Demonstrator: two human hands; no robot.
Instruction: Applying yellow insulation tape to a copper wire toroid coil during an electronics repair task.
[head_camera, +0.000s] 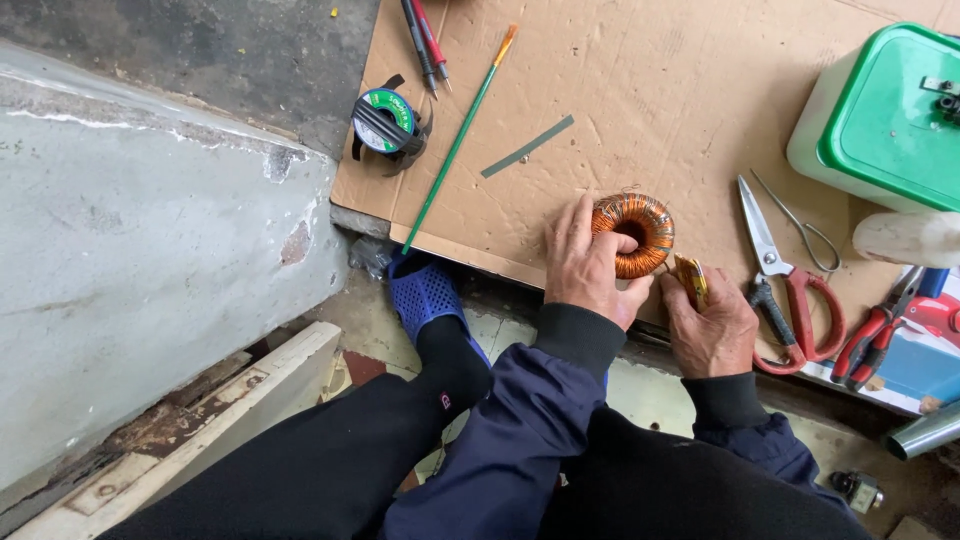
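Observation:
A ring-shaped coil wound with copper wire (636, 230) lies on a sheet of brown cardboard (640, 110). My left hand (585, 265) rests flat against the coil's left side, with the thumb at its lower edge. Just right of the coil, my right hand (712, 325) pinches a small amber, tape-like piece (692, 280). Both sleeves are dark blue with black cuffs.
Red-handled scissors (790, 285) and red pliers (868, 340) lie to the right. A green-lidded white box (885, 115) stands at the upper right. A green paintbrush (455, 145), a small wire spool (385, 122), a grey strip (527, 146) and two probes (425, 40) lie farther back. My blue slipper (425, 290) is below the cardboard edge, beside a concrete slab (150, 250).

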